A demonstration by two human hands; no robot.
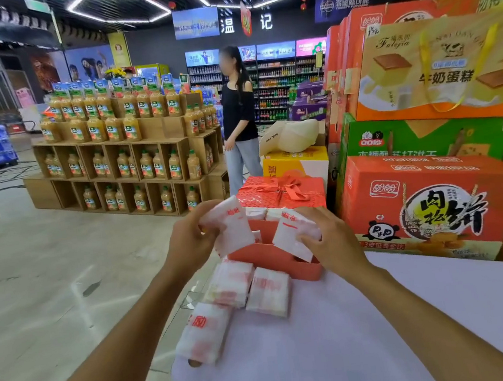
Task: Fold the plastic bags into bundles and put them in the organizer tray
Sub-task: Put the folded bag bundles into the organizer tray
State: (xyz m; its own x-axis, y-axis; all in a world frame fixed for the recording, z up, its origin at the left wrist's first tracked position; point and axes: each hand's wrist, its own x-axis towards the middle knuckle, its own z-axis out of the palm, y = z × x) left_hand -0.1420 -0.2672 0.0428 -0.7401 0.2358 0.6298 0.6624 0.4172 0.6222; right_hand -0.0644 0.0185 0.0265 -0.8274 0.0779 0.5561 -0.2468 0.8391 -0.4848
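Fingers [206, 232] of the left hand [188, 239] are curled, pinching a folded left bundle [232, 227] held above the left end of the organizer tray [271, 262]. The pinch likely stops the fold springing open before the drop. The tray sits on the far side of the bench [372, 333], and its back compartments hold stored bundles [259, 214]. The right hand [334, 243] has its fingers clamped on a right bundle [292, 236]. That bundle's lower corner is at or just inside the tray's right end, can't tell which. It looks like he's steering it in.

A flat bundle [233, 282] and a neighbour bundle [269, 291] lie side by side just in front of the tray, within reach of both hands. Probably the queue.

Edges:
- **Bench left:** a corner bundle [204, 335] sits at the bench's left edge with its end over the lip. A nudge could tip it onto the floor [47, 263].
- **Left side:** the floor beside the bench is open, so the left arm swings freely.
- **Behind the tray:** a red gift box [282, 189] is close, contact unclear.
- **Right side:** an orange carton [435, 199] stands near the tray and boxes in the right hand's sideways travel. Coming in from above looks easiest.
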